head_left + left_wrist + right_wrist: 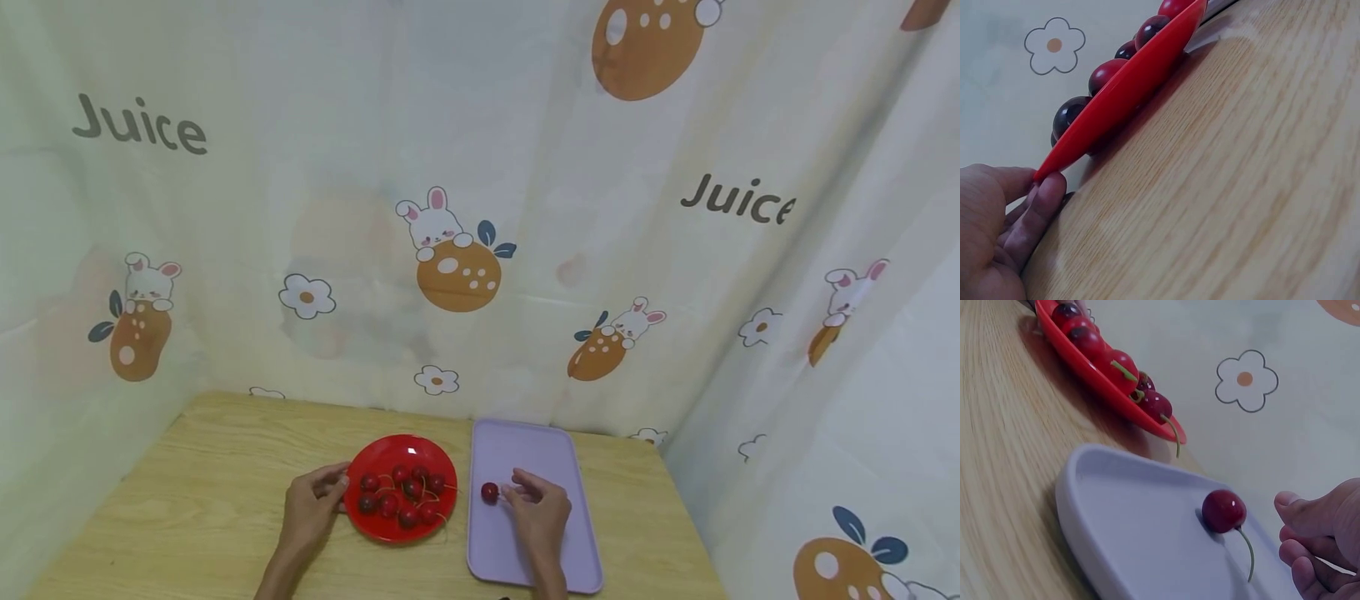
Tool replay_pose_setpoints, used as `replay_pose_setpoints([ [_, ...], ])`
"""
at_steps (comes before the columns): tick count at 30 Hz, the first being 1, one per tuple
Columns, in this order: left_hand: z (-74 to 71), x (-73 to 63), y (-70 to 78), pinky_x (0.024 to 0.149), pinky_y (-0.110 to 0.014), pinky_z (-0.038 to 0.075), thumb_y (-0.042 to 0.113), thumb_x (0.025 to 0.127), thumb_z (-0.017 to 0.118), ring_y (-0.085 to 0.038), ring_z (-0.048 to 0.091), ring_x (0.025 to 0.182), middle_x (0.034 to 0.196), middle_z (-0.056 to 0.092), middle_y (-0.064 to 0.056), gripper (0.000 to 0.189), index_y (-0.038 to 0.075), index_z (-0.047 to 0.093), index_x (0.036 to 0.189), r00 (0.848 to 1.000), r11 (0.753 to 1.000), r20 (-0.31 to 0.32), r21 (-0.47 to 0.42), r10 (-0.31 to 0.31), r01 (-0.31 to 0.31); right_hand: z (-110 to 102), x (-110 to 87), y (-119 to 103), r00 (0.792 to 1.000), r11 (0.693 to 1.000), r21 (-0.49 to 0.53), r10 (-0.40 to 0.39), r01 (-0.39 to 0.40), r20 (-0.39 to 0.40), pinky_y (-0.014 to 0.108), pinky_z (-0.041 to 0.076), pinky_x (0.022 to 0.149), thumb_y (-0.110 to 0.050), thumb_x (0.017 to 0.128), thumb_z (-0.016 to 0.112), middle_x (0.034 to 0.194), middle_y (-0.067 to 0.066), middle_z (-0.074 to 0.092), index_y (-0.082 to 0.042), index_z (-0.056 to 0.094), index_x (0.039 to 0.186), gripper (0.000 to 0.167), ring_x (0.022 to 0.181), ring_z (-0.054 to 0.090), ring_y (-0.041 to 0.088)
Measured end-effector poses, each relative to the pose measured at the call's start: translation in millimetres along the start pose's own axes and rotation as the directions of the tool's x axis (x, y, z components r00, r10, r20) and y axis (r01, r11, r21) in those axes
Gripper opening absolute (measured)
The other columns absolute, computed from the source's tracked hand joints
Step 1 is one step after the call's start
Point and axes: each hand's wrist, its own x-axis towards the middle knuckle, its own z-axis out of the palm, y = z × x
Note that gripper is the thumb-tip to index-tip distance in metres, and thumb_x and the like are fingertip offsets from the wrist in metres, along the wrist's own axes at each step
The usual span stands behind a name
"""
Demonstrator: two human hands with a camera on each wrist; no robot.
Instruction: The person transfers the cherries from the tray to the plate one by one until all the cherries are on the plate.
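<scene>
A round red plate (367, 525) carries several dark red cherries (408, 517) with green stems. At its left rim my left hand (309, 505) pinches the edge between thumb and fingers, as the left wrist view also shows. One cherry (1224, 511), its stem trailing, lies by itself on the lilac tray (521, 446), near the tray's left side. Just right of this cherry, over the tray, is my right hand (542, 510). In the right wrist view, a gap separates the thumb from the cherry, and the loosely bent fingers hold nothing.
Plate and tray stand side by side on a light wooden table (225, 467). Behind the table and along both sides hangs a pale curtain (337, 250) printed with rabbits, oranges and flowers.
</scene>
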Motion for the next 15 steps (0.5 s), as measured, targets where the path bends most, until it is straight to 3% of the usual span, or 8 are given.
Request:
replay_pose_setpoints([
  [9,0.0,0.0,0.0,0.069,-0.03,0.072,0.001,0.105,0.069,-0.01,0.076,0.083,0.119,0.076,-0.023,0.03,-0.001,0.074,0.135,1.0,1.0,-0.002,-0.003,0.01,-0.01,-6.1,-0.7,11.0,1.0,1.0,-0.023,-0.006,0.006,-0.005,0.012,0.061,0.072,0.004,0.08,0.091,0.101,0.012,0.085,-0.004,0.086,0.108,0.03,0.077,0.074,0.009],
  [15,0.4,0.2,0.2,0.069,-0.03,0.072,0.0,0.105,0.069,-0.01,0.076,0.082,0.119,0.076,-0.023,0.031,-0.001,0.074,0.135,1.0,1.0,0.0,-0.003,0.006,-0.006,-10.6,-4.1,17.7,0.999,0.999,-0.023,0.044,-0.044,0.003,0.011,0.059,0.07,0.005,0.079,0.091,0.1,0.014,0.085,-0.004,0.085,0.109,0.032,0.076,0.073,0.008],
])
